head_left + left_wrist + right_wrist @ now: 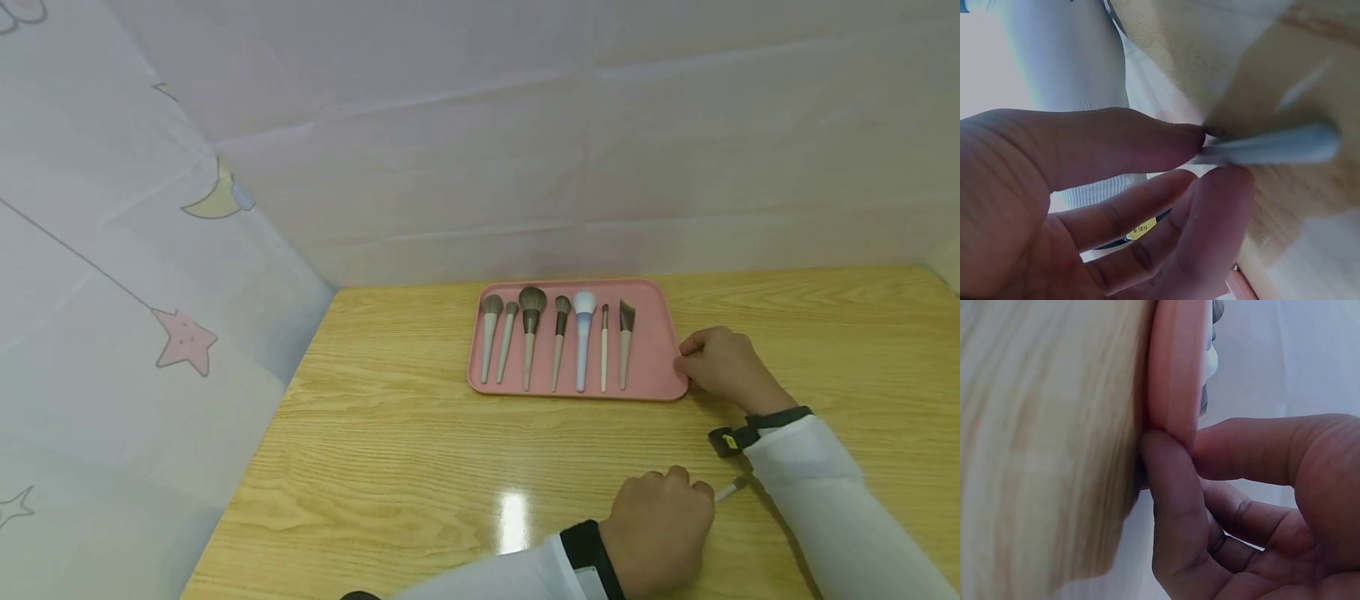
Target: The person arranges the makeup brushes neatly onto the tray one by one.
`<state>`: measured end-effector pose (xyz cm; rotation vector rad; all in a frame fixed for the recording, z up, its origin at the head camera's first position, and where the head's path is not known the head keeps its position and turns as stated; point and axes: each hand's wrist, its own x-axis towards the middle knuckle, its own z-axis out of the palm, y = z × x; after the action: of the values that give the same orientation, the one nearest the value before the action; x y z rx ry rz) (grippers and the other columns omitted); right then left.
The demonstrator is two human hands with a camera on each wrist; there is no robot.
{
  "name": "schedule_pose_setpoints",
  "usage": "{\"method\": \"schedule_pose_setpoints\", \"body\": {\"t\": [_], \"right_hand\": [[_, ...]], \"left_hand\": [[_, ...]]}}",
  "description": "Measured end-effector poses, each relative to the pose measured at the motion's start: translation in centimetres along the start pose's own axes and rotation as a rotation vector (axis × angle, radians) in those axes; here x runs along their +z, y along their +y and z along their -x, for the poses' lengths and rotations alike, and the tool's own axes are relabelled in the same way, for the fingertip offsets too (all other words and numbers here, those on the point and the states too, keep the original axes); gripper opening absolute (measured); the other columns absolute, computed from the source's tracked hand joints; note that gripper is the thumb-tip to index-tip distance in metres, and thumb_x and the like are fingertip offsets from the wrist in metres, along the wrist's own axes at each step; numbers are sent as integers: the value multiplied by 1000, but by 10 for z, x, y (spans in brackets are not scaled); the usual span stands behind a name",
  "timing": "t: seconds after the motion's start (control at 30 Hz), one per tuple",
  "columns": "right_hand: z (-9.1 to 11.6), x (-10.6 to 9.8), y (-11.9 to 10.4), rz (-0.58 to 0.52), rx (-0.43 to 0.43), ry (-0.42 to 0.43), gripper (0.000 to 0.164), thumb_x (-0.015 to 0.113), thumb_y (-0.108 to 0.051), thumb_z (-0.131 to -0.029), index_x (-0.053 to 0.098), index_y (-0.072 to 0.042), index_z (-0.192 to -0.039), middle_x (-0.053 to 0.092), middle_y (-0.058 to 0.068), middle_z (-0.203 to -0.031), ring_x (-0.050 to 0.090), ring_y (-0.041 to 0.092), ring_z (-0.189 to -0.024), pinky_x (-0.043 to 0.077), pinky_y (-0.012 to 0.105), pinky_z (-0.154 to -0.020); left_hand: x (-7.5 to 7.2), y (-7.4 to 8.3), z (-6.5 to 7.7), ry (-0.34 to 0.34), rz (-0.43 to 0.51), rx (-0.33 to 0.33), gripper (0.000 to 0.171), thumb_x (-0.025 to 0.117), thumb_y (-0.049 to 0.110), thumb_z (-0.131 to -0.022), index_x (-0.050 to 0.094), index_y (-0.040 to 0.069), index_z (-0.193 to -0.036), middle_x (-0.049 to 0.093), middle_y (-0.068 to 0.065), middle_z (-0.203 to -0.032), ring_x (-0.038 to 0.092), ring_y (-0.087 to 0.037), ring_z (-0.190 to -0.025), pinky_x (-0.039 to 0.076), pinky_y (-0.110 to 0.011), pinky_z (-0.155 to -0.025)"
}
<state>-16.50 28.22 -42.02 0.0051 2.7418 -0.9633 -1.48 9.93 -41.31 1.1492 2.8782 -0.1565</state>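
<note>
Near the table's front, my left hand point(662, 527) pinches a small makeup brush point(731, 489) between thumb and forefinger. Its bristle end sticks out to the right of the hand, and its pale, blurred handle point(1285, 145) points down over the wood in the left wrist view. My right hand point(723, 365) grips the right edge of a pink tray point(654, 333), thumb at the rim and a bent forefinger against the outer side point(1175, 369). Several makeup brushes lie side by side on the tray, bristles toward the wall, among them a big dark fluffy one point(532, 310) and a white-tipped one point(582, 333).
The tray lies toward the back of a wood-grain table point(390, 450), close to a pale cloth wall point(465, 167). A patterned cloth with a pink star point(186, 340) hangs along the left side. My right forearm point(840, 492) reaches across the table's right part.
</note>
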Motion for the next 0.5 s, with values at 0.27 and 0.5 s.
{"method": "schedule_pose_setpoints", "body": {"t": [0.27,0.5], "right_hand": [[0,1,0,-11,0,-1,38,63,-14,-95,66,17,-119,74,26,-98,70,23,-79,51,29,-63],[0,1,0,-11,-1,-6,39,61,-14,-95,65,17,-119,75,24,-95,69,20,-76,51,29,-63]], "left_hand": [[-1,-2,0,-30,-15,15,12,75,38,-93,71,36,-104,66,15,-88,60,-2,-69,41,-24,-44],[-2,-3,-1,-59,-20,16,13,76,39,-93,72,38,-105,66,14,-88,60,-3,-68,41,-25,-44]]}}
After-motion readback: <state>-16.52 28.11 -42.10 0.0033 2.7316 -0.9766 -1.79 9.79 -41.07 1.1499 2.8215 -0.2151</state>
